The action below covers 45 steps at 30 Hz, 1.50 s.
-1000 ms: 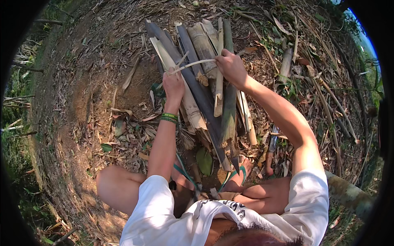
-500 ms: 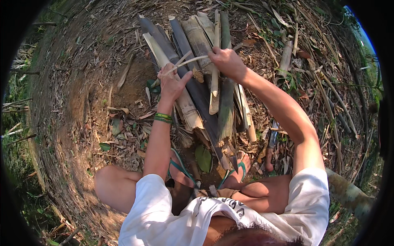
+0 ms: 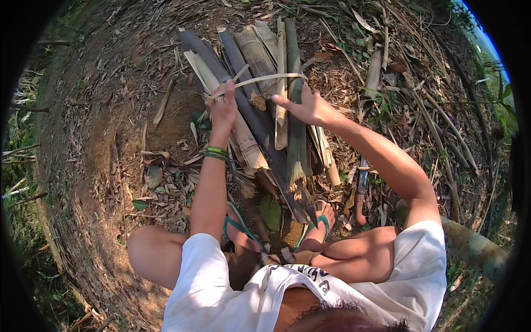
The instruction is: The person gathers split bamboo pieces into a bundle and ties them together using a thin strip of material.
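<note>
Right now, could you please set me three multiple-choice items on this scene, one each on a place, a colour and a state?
1. Where does the pale strip run?
A. across the bamboo bundle
B. around a sandal
C. under the knee

2. What colour is the band on the left wrist?
A. red
B. green
C. white

3. How is the left hand?
A. flat on the soil
B. open in the air
C. closed on the strip

Answers: 1 A, the strip arcs over the stalks between both hands. 2 B, the band shows green. 3 C, its fingers pinch the strip's end, while the right hand rests on the bundle.
</note>
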Motion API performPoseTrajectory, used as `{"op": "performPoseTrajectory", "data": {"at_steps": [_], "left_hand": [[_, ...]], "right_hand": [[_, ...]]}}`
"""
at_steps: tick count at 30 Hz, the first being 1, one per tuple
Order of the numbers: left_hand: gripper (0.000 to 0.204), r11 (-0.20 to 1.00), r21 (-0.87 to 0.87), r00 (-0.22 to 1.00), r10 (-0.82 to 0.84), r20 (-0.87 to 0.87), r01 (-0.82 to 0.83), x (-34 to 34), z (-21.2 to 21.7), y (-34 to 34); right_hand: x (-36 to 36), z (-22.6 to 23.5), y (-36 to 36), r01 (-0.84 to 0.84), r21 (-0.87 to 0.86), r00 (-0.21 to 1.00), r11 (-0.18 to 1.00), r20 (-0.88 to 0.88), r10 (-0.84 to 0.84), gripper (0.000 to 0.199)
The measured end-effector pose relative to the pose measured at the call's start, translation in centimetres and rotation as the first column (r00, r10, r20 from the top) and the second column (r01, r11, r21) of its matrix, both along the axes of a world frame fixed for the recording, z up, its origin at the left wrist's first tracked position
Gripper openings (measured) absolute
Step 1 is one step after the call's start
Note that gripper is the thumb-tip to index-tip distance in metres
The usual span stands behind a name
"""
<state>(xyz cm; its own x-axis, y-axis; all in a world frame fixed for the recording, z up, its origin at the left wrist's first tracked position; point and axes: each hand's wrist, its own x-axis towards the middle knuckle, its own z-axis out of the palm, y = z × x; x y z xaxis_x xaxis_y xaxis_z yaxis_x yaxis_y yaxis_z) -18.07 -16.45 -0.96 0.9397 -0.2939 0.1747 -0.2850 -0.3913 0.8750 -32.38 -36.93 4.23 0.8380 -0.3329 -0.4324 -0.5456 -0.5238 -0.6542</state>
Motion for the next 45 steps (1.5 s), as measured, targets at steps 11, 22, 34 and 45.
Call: {"op": "performPoseTrajectory", "data": {"at_steps": [11, 22, 34, 45], "left_hand": [[0.057, 0.992, 0.119, 0.994, -0.053, 0.097, 0.041, 0.8, -0.6, 0.4], [0.057, 0.99, 0.126, 0.985, -0.086, 0.15, 0.067, 0.5, -0.9, 0.6], [0.063, 1.0, 0.015, 0.988, -0.029, 0.155, 0.027, 0.2, -1.1, -0.2], [0.058, 0.967, -0.252, 0.996, 0.065, 0.062, -0.047, -0.5, -1.0, 0.1]], "right_hand": [[-4.7, 0.3, 2.5, -0.043, -0.02, 0.999, 0.999, 0.002, 0.043, 0.122], [-6.4, -1.6, 3.0, 0.012, 0.046, 0.999, 0.999, 0.037, -0.013, 0.124], [-8.1, -3.2, 4.8, 0.016, 0.059, 0.931, 0.998, 0.363, -0.037, 0.112], [-12.3, -2.0, 6.7, -0.215, -0.035, 0.909, 0.976, 0.358, 0.213, 0.104]]}}
